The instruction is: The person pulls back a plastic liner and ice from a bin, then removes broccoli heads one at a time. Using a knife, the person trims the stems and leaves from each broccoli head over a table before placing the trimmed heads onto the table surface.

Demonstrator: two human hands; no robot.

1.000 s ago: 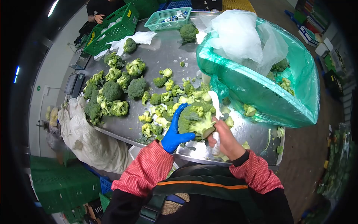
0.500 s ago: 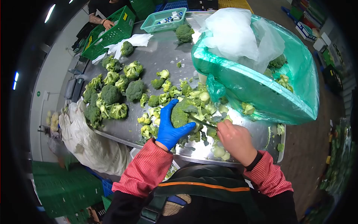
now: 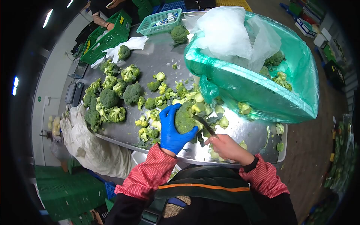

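My left hand point(image 3: 173, 131), in a blue glove, grips a large broccoli head point(image 3: 184, 117) above the metal table point(image 3: 157, 54). My bare right hand point(image 3: 226, 147) is closed round the handle of a knife point(image 3: 205, 125), whose curved dark blade reaches the stem side of that head. Cut florets and pale stem pieces point(image 3: 198, 98) lie behind and beside my hands. Whole broccoli heads point(image 3: 109, 98) are grouped on the left of the table.
A crate lined with green plastic point(image 3: 255, 84) stands at the right, white plastic point(image 3: 225, 32) on top. Farther back are a light green basket point(image 3: 159, 21) and a green crate point(image 3: 108, 39) with another person's arm point(image 3: 100, 20) at it. White sacking point(image 3: 92, 144) hangs at the left edge.
The broccoli head has turned in my left hand, showing more of its crown. My right hand and the knife have moved down slightly, and more of the blade shows. The whole view has shifted a little.
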